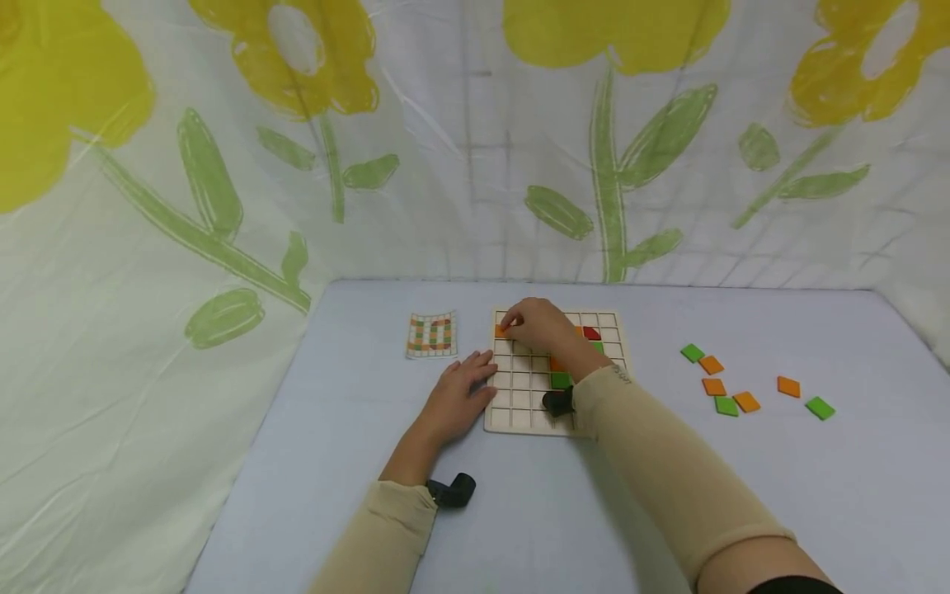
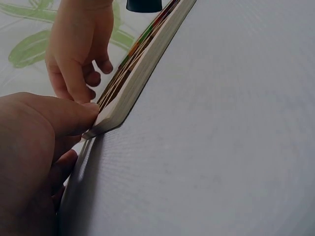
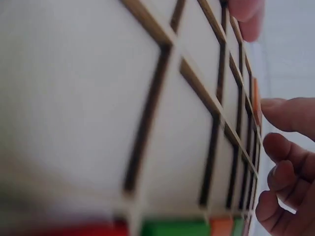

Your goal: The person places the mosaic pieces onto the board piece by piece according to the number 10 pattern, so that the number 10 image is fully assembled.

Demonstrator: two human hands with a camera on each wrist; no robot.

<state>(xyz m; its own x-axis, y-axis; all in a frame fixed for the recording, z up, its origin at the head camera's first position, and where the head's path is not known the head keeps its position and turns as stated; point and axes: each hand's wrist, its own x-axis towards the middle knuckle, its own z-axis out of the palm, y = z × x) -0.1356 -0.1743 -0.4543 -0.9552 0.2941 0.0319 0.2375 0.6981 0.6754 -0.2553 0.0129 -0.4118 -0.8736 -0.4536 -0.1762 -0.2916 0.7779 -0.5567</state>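
A pale wooden grid board [image 1: 523, 419] lies on the table. My right hand [image 1: 545, 327] reaches across it to the far left corner, where one digit's tip touches an orange tile [image 3: 256, 98] in a cell; its other fingers [image 3: 281, 174] hang loosely curled, apart from the tile. My left hand [image 1: 460, 396] rests beside the board's left edge with fingers spread and its thumb [image 2: 81, 115] at the edge. Under my right forearm, green [image 1: 560, 380], orange and red tiles sit in cells, partly hidden.
A small pattern card [image 1: 431, 334] with coloured squares lies left of the board. Several loose green and orange tiles [image 1: 713, 387] are scattered to the right, with a green tile [image 1: 820, 407] farthest out. A flowered curtain [image 1: 416, 239] hangs behind the table.
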